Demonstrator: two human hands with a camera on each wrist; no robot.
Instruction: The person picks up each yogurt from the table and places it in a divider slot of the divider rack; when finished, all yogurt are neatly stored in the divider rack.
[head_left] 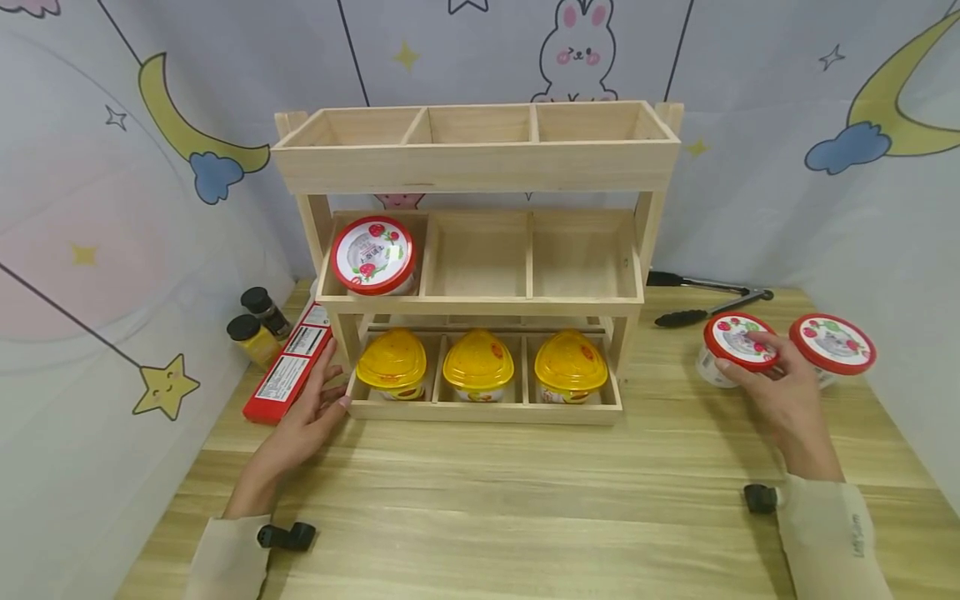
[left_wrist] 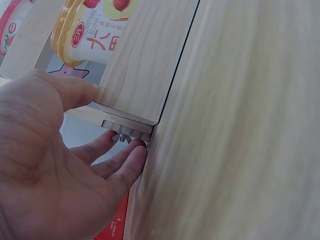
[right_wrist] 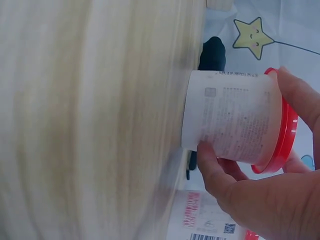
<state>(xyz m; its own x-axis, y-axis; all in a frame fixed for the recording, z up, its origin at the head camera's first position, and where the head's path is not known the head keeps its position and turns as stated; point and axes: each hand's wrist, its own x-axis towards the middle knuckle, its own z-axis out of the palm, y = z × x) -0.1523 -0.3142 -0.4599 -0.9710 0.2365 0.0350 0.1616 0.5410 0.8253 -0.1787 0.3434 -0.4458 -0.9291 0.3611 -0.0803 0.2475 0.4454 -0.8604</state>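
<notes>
A three-tier wooden rack point(head_left: 480, 171) stands mid-table. My left hand point(head_left: 309, 421) grips its lower left front corner, thumb at the front panel point(left_wrist: 137, 70) and fingertips by a wing nut point(left_wrist: 121, 137) on the side. On the right, my right hand point(head_left: 787, 392) holds a white tub with a red lid point(head_left: 738, 337), its fingers around the lid and side. A second red-lidded tub point(head_left: 834, 342) stands just right of that hand. Another red-lidded tub point(head_left: 373, 254) sits in the middle tier's left compartment. Yellow-lidded tubs point(head_left: 477, 360) occupy all three bottom compartments.
Black-tipped tongs point(head_left: 705, 304) lie behind the right-hand tubs. Left of the rack are a red box point(head_left: 288, 371) and two small black-capped jars point(head_left: 258, 321). A patterned curtain point(head_left: 465, 50) surrounds the wooden tabletop point(head_left: 480, 500) at the back and sides.
</notes>
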